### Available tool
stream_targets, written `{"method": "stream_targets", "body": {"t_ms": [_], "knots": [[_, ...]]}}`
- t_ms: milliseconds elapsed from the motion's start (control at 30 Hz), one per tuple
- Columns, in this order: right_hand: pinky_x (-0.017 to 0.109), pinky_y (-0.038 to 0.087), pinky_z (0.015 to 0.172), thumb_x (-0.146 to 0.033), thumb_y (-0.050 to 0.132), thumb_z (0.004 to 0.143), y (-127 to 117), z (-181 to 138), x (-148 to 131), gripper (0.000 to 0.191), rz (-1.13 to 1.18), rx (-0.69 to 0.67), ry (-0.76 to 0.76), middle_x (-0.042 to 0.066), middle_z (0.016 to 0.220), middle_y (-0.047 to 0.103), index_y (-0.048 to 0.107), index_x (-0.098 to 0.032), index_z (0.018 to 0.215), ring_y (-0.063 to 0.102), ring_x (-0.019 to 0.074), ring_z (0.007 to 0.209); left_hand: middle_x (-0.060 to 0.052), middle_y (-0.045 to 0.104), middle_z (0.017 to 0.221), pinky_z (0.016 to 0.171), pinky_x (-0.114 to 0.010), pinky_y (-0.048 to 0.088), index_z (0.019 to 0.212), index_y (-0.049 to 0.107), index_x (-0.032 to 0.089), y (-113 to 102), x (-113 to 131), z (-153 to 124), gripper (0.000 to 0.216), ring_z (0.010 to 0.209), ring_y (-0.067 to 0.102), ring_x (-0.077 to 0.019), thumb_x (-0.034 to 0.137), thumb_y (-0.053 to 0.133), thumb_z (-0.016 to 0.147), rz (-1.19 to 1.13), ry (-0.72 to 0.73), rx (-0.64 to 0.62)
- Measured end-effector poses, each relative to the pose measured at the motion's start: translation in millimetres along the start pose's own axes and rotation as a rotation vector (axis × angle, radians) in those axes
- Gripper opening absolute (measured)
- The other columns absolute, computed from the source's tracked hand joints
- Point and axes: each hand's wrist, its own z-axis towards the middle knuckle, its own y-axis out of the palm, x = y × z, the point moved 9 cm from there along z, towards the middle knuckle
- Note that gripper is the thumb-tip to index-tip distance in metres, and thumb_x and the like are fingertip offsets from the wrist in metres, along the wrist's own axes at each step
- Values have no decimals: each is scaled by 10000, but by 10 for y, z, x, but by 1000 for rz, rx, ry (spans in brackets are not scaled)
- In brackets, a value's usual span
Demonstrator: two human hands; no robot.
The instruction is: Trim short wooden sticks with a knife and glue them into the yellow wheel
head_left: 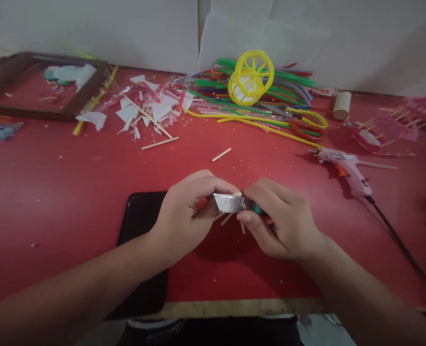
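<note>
Both my hands meet just above the red table [54, 192], near its front edge. My left hand [186, 211] pinches one end of a small white paper-wrapped piece [229, 203]. My right hand [279, 218] grips the other end, where something green [258, 209] shows between the fingers. Thin wooden sticks [227, 218] poke out under the piece. Both hands are closed on it.
A black phone [140, 240] lies under my left wrist. A pink glue gun [346, 168] with its cord lies to the right. Farther back are coloured straws [270, 96], a yellow straw wheel [250, 77], paper scraps [151, 108], a cardboard roll [341, 105] and a wooden frame [36, 86].
</note>
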Motion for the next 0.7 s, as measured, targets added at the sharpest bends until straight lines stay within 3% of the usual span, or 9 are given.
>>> {"method": "stream_targets", "body": {"t_ms": [700], "knots": [[254, 361, 535, -377, 462, 964, 7, -31, 45, 274, 122, -33, 32, 11, 689, 556, 593, -154, 875, 458, 108, 596, 1, 687, 754, 634, -276, 459, 850, 685, 242, -1, 62, 21, 184, 695, 605, -148, 73, 622, 815, 64, 83, -11]]}}
